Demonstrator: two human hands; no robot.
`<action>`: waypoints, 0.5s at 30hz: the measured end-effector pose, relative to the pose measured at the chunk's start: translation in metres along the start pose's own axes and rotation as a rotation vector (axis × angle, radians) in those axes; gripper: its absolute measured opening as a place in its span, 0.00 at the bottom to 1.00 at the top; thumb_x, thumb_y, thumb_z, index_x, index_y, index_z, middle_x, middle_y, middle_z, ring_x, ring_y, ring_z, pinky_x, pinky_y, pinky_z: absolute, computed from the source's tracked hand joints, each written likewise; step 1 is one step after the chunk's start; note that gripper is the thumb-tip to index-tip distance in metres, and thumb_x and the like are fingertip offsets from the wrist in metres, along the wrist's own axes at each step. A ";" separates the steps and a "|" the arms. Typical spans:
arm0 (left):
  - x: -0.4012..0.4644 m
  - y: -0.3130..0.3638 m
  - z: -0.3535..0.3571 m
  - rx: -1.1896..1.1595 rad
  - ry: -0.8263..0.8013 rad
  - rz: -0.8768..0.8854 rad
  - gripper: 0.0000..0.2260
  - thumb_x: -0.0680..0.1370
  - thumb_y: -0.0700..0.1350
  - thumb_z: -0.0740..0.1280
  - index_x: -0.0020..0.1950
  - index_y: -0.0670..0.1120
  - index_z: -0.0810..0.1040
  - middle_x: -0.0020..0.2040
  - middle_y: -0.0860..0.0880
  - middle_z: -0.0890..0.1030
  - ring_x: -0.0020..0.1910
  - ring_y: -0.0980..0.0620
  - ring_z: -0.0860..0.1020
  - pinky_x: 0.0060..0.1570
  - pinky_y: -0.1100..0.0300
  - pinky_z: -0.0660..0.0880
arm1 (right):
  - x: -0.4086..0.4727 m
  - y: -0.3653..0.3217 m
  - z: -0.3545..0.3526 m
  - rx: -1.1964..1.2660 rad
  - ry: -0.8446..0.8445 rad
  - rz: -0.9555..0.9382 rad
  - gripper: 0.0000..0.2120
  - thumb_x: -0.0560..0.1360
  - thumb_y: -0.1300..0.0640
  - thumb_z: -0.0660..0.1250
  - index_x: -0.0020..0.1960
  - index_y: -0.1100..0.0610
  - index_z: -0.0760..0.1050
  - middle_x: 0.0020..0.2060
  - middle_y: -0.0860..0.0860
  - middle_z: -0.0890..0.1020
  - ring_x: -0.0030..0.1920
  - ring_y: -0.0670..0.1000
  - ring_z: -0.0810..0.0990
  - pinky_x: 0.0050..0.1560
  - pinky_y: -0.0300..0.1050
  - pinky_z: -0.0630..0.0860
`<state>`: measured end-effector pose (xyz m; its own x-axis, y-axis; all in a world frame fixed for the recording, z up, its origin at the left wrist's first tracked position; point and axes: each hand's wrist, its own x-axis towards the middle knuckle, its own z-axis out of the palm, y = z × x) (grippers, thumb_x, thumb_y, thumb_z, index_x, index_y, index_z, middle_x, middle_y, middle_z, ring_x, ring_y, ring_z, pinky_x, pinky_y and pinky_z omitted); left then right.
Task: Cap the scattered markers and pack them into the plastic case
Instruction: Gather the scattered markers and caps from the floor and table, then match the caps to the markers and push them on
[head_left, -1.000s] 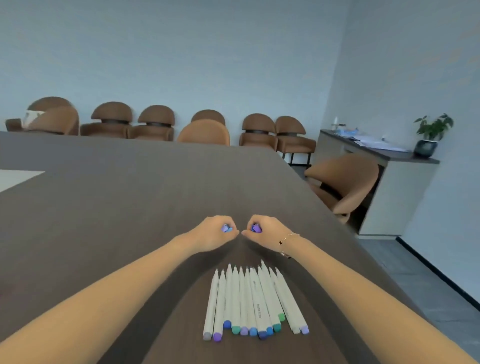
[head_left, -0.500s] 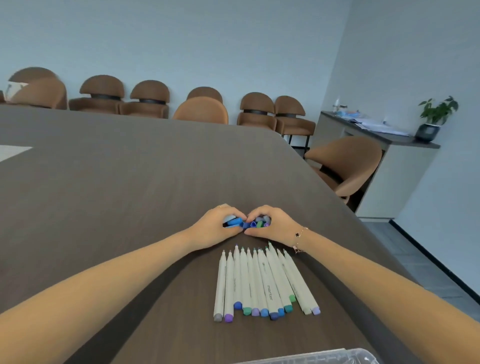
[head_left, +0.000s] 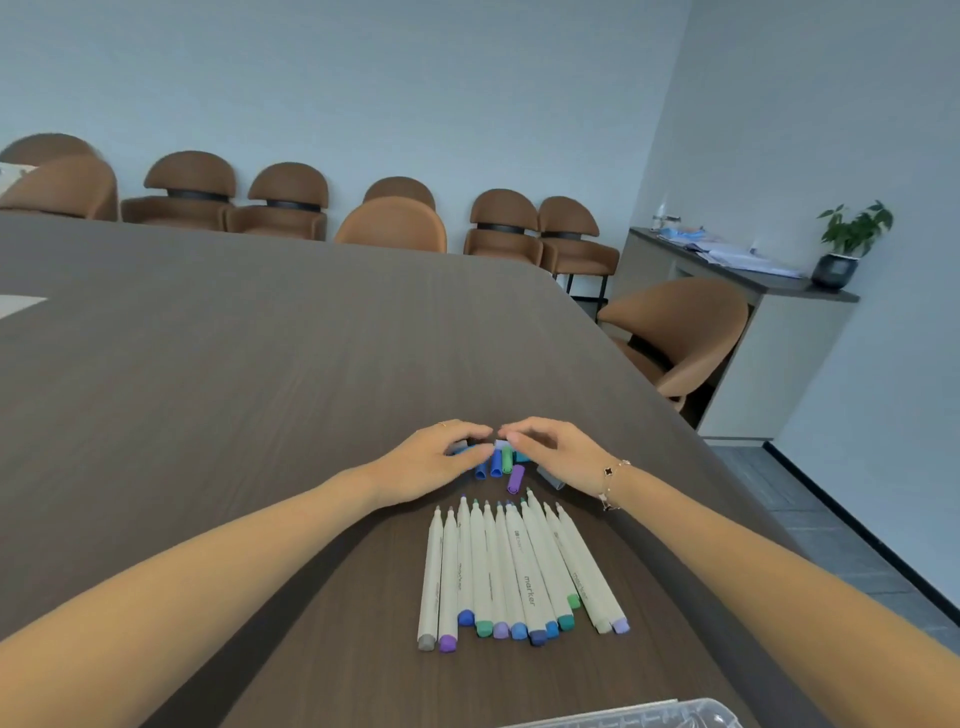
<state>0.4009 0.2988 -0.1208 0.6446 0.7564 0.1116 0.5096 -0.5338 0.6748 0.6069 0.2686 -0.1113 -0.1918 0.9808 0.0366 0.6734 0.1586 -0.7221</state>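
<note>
Several white uncapped markers (head_left: 519, 571) lie side by side on the dark table (head_left: 208, 389), tips pointing away from me. Just beyond the tips sits a small heap of loose caps (head_left: 496, 462) in blue, green, purple and grey. My left hand (head_left: 434, 460) and my right hand (head_left: 553, 452) arch over the heap from either side, fingertips almost meeting above it. The fingers are loosely curved and the caps rest on the table under and between them; some are hidden by the hands. A corner of the clear plastic case (head_left: 639, 716) shows at the bottom edge.
The table's right edge (head_left: 675, 415) runs diagonally close to my right hand. A brown chair (head_left: 680, 332) stands beside that edge, and more chairs line the far wall. A sideboard (head_left: 753, 332) with papers and a potted plant stands at the right.
Both hands were fists holding caps a second ago. They came down to the table and loosened, and the caps now lie in a heap. The view tilted down, showing the case.
</note>
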 end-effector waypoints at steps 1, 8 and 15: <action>0.001 0.001 0.001 0.028 -0.004 0.018 0.18 0.81 0.51 0.60 0.70 0.51 0.69 0.66 0.54 0.73 0.60 0.62 0.70 0.61 0.66 0.66 | -0.001 0.001 0.000 -0.020 -0.015 -0.009 0.14 0.80 0.53 0.59 0.62 0.54 0.75 0.55 0.44 0.77 0.56 0.43 0.75 0.57 0.35 0.71; -0.004 0.004 -0.010 -0.023 0.090 0.000 0.17 0.82 0.48 0.58 0.71 0.51 0.69 0.69 0.55 0.71 0.64 0.63 0.67 0.63 0.67 0.63 | -0.007 -0.010 -0.004 0.008 0.048 0.071 0.12 0.80 0.57 0.59 0.61 0.55 0.76 0.58 0.49 0.78 0.56 0.44 0.75 0.55 0.33 0.71; -0.047 0.042 -0.072 0.068 0.026 -0.024 0.12 0.82 0.47 0.58 0.61 0.50 0.78 0.58 0.56 0.78 0.59 0.61 0.73 0.61 0.65 0.67 | -0.027 -0.062 -0.017 0.009 0.043 0.088 0.11 0.80 0.53 0.60 0.57 0.52 0.78 0.58 0.48 0.79 0.58 0.45 0.75 0.60 0.39 0.69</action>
<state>0.3506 0.2678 -0.0447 0.6172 0.7783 0.1151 0.5632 -0.5392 0.6262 0.5824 0.2344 -0.0564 -0.1009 0.9949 0.0021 0.6801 0.0705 -0.7298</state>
